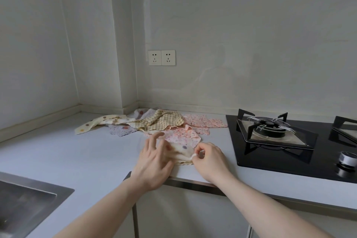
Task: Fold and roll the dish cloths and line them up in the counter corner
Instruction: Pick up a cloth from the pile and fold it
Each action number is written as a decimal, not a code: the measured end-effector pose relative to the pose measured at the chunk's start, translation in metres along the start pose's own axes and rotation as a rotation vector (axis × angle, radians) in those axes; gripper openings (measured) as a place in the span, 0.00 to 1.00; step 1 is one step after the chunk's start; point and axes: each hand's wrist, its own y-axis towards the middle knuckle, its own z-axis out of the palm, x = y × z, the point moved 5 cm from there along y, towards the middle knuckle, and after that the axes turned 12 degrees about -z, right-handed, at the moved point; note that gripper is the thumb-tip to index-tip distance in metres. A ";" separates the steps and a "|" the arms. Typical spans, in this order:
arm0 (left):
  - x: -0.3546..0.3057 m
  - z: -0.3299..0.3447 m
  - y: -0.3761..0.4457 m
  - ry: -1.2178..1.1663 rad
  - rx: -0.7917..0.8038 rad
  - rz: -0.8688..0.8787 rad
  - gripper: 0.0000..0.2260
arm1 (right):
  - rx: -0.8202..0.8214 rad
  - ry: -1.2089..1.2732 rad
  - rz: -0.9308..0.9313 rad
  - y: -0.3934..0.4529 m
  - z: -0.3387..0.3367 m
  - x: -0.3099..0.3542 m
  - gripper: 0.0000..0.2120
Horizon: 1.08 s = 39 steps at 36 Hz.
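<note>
Left hand (pixel 154 157): hovering over the near left part of a cream dotted cloth (pixel 182 153), fingers spread apart and slightly bent; motion blur is hiding whether the fingertips are touching the fabric.
Right hand (pixel 209 158): pinching the near right edge of the cream dotted cloth between thumb and forefinger, the other fingers curling in behind.
Cream dotted cloth: lying partly folded on the counter (pixel 87 152) close to the near edge, between the two hands.
Pink floral cloth (pixel 183 134): lying just beyond the cream dotted cloth, touching it.
Cloth pile: sitting farther back toward the wall corner, with a yellow checked cloth (pixel 162 120) on top, a long cream spotted cloth (pixel 102 122) trailing left, a lilac scalloped cloth (pixel 121 129) beneath, and a second pink floral cloth (pixel 204 122) spreading right.
Gas hob (pixel 289 149): sitting at the right, well apart from the hands.
Sink (pixel 29 199): showing at the near left.
Wall sockets (pixel 161 57): sitting on the far wall above the pile.
</note>
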 end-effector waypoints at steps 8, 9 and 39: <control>-0.015 0.005 -0.006 0.100 -0.005 0.066 0.15 | 0.029 -0.111 -0.011 0.000 -0.002 0.004 0.08; -0.015 0.004 -0.006 0.094 -0.005 0.059 0.15 | 0.024 -0.110 -0.001 0.000 -0.002 0.005 0.10; 0.005 0.007 -0.001 -0.010 0.036 -0.253 0.17 | 0.185 -0.034 -0.049 0.002 0.005 0.001 0.09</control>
